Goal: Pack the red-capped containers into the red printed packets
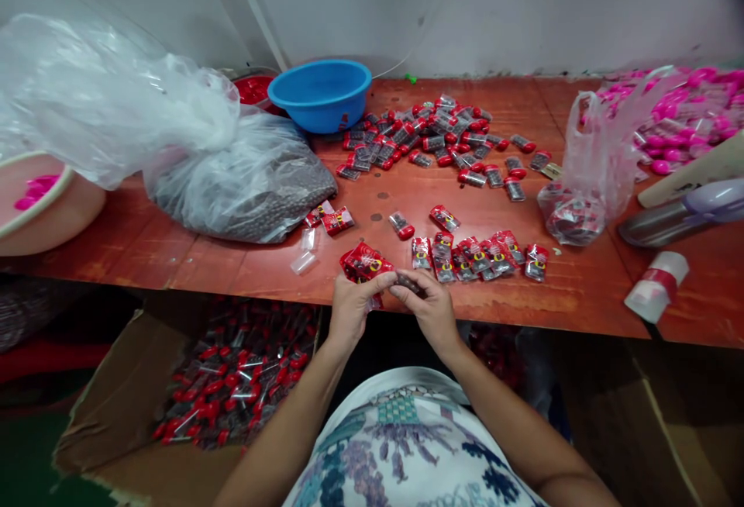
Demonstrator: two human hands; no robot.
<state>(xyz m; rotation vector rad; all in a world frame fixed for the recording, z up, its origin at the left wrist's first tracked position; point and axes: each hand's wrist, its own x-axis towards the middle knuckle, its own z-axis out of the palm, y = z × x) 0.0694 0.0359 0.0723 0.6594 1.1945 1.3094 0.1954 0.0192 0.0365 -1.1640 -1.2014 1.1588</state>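
Observation:
My left hand (pixel 349 309) is closed on several red printed wrappers (pixel 365 259), held just above the table's front edge. Close against it, the fingers of my right hand (pixel 431 307) pinch a small dark-filled tube (pixel 410 284), partly hidden by the fingers. The fingertips of both hands meet between the wrappers and the tube. Beyond my right hand lies a row of wrapped red packets (pixel 473 255) with dark contents. One unwrapped tube with a red cap (pixel 401 225) rests further back. Two red printed wrapper stacks (pixel 337 220) and small clear sleeves (pixel 303 262) lie left of my hands.
A clear plastic bag of dark beads (pixel 244 189) and a blue basin (pixel 319 96) stand back left. Behind lies a pile of red-capped tubes (pixel 424 135). At right are a knotted bag (pixel 581 197), a bottle (pixel 680 208) and a roll (pixel 658 286). Below sits a carton (pixel 110 406).

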